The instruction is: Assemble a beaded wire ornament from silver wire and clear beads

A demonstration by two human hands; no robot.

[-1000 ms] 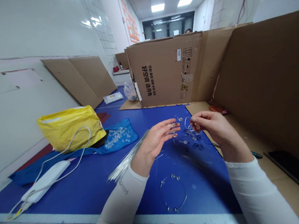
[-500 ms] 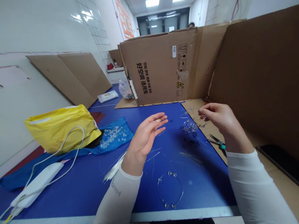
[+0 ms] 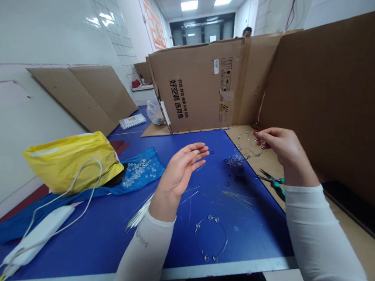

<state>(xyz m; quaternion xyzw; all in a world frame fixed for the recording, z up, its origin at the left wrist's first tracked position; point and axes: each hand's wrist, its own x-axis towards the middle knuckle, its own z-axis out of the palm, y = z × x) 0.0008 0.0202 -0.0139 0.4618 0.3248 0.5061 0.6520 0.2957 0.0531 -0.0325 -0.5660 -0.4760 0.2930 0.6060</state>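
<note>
My right hand (image 3: 285, 151) pinches a thin wire ring with clear beads (image 3: 248, 156) between thumb and fingertips, held up over the cardboard at the right. My left hand (image 3: 185, 169) hovers over the middle of the blue table, fingers stretched out and thumb near them, with nothing visible in it. Below the hands, a beaded wire loop (image 3: 226, 238) lies near the front edge with several clear beads on it. A tangle of dark small rings and wire (image 3: 234, 161) sits between the hands. Green-handled pliers (image 3: 277, 187) lie just below my right hand.
Loose clear beads (image 3: 139, 171) lie on blue cloth at left, beside a yellow bag (image 3: 74, 163) and a white power strip (image 3: 38, 236) with its cord. Wire bundles (image 3: 141, 212) lie near my left forearm. Cardboard walls (image 3: 199, 87) stand behind and right. A black phone-like slab (image 3: 364, 214) lies at right.
My right hand has moved slightly right and up, with the beaded wire ring following it. My left hand keeps nearly the same pose. The view has shifted a little.
</note>
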